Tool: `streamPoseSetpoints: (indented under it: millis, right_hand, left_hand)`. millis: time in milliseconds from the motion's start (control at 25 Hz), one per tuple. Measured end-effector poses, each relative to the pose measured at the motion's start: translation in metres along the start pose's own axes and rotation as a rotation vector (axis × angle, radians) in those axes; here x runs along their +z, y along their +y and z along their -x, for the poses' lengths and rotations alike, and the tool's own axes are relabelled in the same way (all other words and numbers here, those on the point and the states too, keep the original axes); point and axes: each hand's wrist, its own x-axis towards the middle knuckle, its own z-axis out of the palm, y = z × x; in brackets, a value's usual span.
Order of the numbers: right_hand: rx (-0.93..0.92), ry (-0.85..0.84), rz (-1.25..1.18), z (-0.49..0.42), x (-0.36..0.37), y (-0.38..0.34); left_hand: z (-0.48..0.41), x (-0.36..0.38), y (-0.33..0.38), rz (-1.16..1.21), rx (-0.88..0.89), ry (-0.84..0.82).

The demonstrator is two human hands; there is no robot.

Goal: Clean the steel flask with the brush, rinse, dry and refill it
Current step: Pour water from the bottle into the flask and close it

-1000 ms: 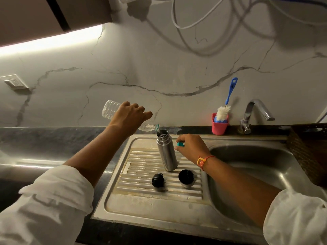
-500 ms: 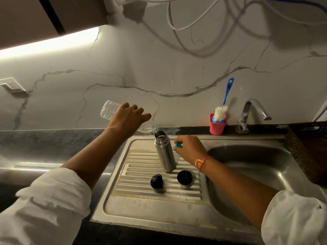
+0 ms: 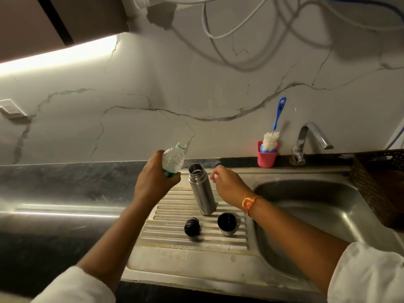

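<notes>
Between hands, steel flask (image 3: 201,190) upright; left hand (image 3: 155,182) grips plastic bottle (image 3: 173,159), right hand (image 3: 229,184) seemingly empty, half-curled

Left hand (image 3: 156,181) clenched in a grip, right hand (image 3: 228,185) loosely curled, palm down.

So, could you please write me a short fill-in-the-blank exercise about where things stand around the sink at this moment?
1. The left hand holds a clear plastic ____.
2. The steel flask stands upright, without its lid, on the ribbed ____ beside the sink basin.
3. The blue-handled brush stands in a ____ cup beside the tap.
4. The right hand is beside the flask and wears an orange ____ at the wrist.

Missing words: bottle; drainboard; pink; thread
</notes>
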Motion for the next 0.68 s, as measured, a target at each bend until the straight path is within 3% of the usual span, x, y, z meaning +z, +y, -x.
streamPoseSetpoints:
  millis: [160, 240, 480, 680]
  right_hand:
    - [-0.011, -0.084, -0.262, 0.007, -0.015, -0.018]
    - [-0.02, -0.128, -0.328, 0.013, -0.024, -0.02]
    - [0.04, -0.203, -0.417, 0.025, -0.052, -0.001]
    - [0.146, -0.012, -0.392, 0.016, -0.069, 0.017]
  left_hand:
    - [0.038, 0.026, 0.032, 0.567, -0.231, 0.043]
    - [0.047, 0.039, 0.045, 0.711, -0.27, -0.002]
    - [0.055, 0.08, 0.078, 0.762, -0.168, -0.188]
    - [0.055, 0.104, 0.09, 0.775, -0.177, -0.225]
